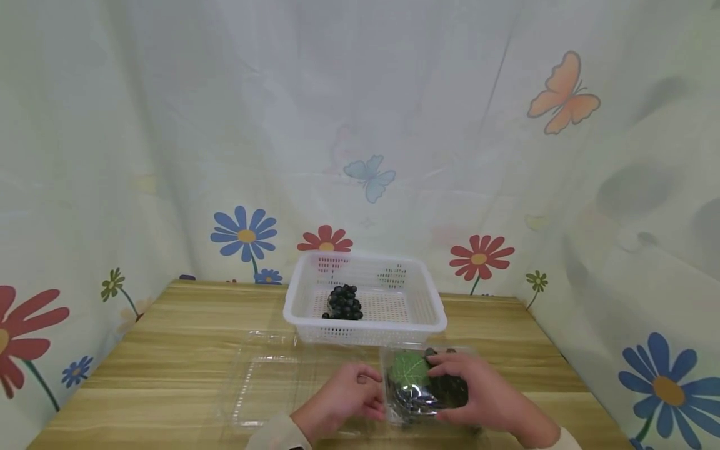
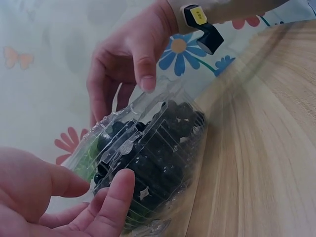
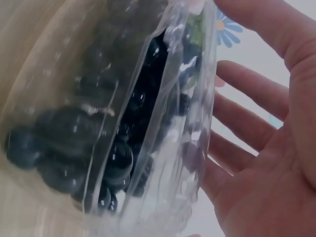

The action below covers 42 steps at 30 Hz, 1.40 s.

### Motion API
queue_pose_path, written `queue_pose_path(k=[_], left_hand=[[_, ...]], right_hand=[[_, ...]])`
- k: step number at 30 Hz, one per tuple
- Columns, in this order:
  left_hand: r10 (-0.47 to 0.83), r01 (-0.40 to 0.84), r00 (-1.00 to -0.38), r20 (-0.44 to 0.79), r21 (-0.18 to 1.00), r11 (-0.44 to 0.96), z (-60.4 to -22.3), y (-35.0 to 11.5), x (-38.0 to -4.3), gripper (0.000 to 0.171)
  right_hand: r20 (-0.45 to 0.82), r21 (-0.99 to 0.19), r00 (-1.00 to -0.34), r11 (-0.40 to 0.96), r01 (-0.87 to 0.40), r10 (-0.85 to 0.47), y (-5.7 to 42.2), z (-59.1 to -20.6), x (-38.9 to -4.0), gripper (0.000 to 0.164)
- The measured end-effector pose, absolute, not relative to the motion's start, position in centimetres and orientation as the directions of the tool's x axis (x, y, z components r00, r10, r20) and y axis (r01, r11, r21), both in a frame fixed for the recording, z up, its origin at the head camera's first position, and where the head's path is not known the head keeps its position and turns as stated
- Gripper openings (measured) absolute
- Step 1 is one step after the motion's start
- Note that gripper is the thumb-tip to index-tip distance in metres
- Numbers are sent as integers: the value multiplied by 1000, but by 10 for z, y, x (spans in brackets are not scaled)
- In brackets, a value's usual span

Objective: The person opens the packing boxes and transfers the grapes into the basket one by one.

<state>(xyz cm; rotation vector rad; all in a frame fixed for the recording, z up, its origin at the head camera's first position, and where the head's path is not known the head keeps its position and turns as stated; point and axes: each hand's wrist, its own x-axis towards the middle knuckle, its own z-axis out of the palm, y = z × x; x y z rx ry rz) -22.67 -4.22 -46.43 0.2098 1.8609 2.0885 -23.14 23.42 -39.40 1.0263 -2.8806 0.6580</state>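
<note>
A clear plastic clamshell box [image 1: 416,409] stands at the table's front, its lid down over dark grapes [image 2: 153,163] and a green leaf [image 1: 409,367]. My left hand [image 1: 351,395] is at the box's left side, fingers slightly bent, fingertips right at the plastic wall. Over the lid's right part lies my right hand [image 1: 478,390], thumb toward the front and fingers spread across the top. In the right wrist view its fingers [image 3: 247,111] stretch loosely along the lid. Grapes press against the clear wall there.
Behind the box stands a white perforated basket [image 1: 365,334] with a bunch of dark grapes [image 1: 344,303] in it. To the left, an unfolded clear plastic box [image 1: 264,390] lies on the wooden table [image 1: 169,375]. A flower-printed curtain [image 1: 450,156] surrounds the table.
</note>
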Motion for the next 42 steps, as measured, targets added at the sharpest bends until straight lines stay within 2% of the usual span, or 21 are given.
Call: queue_pose_path(k=[7, 19, 29, 42], left_hand=[[365, -170, -924, -117, 979, -115, -466, -41, -228, 32], [356, -184, -924, -137, 978, -101, -466, -39, -227, 34], [361, -199, -921, -146, 973, -115, -466, -39, -227, 42], [390, -212, -910, -141, 967, -144, -468, -39, -229, 46]], right_hand=[[42, -371, -806, 739, -562, -591, 238, -389, -230, 53], [30, -323, -781, 733, -599, -624, 245, -389, -233, 46], [125, -193, -719, 694, -693, -684, 238, -393, -231, 43], [142, -156, -716, 699, -698, -683, 229, -394, -229, 47]])
